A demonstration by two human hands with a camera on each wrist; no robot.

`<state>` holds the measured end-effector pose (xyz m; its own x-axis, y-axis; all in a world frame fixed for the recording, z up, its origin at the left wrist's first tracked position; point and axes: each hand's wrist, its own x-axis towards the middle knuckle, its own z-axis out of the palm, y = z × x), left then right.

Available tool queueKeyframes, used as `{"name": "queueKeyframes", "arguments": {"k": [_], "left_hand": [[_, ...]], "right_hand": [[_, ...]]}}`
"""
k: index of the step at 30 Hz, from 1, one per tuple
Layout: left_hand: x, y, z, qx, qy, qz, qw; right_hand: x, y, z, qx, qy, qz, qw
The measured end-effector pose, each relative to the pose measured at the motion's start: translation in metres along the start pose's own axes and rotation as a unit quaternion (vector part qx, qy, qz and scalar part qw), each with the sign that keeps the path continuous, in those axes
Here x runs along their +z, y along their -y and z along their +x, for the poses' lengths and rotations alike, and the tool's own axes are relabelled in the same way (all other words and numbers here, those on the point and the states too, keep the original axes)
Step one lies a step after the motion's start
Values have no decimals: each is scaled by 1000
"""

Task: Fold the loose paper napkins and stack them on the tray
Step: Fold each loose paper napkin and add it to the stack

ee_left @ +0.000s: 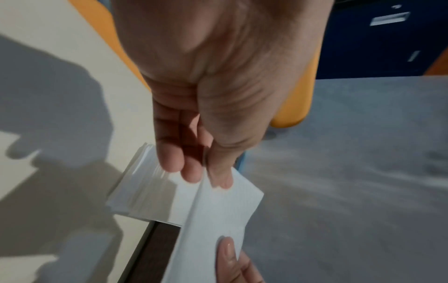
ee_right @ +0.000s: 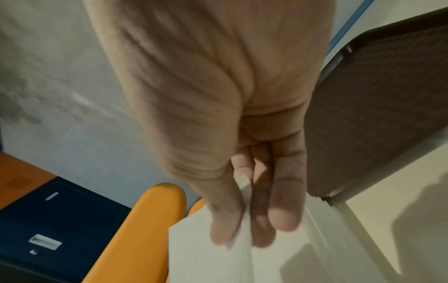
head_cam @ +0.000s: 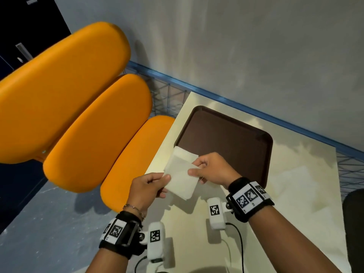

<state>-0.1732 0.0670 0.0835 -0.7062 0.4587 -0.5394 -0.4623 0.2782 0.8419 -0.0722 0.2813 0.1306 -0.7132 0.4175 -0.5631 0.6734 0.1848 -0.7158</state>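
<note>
The left hand [head_cam: 146,186] pinches one side of a white paper napkin [head_cam: 180,181] between thumb and fingertips, and the right hand [head_cam: 213,167] pinches the opposite side the same way, so both hands are clamped on the one sheet and hold it in the air between them. In the left wrist view the left thumb [ee_left: 221,172] lies on top of the napkin [ee_left: 218,214] with the fingers below it. In the right wrist view the right hand [ee_right: 218,114] closes thumb against fingers on the napkin [ee_right: 206,258]. The napkin looks thin, pale and lightly textured, with a crease running along it, and it hangs over the near left corner of the tray [head_cam: 226,134].

Under it a small stack of napkins [head_cam: 182,153] lies at that tray corner, partly on the tray; the left wrist view shows the layered edges of the stack [ee_left: 143,191] overhanging the tray's rim onto the tabletop [head_cam: 295,184]. The tray is dark brown with rounded corners and a raised rim, and most of its surface shows bare.

The cream tabletop ends just left of the hands, where three orange seats [head_cam: 88,125] stand close beside it. A blue-edged wire rack [head_cam: 169,91] runs along the far side, below a grey wall [head_cam: 236,36].
</note>
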Motion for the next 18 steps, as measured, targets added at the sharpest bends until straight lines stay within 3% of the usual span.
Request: {"name": "queueKeyframes", "arguments": {"k": [8, 18], "left_hand": [[20, 18, 61, 1, -98, 62, 993], [26, 25, 82, 16, -116, 159, 980]], "right_hand": [[9, -8, 58, 35, -147, 7, 989], [17, -37, 82, 59, -183, 20, 981]]}}
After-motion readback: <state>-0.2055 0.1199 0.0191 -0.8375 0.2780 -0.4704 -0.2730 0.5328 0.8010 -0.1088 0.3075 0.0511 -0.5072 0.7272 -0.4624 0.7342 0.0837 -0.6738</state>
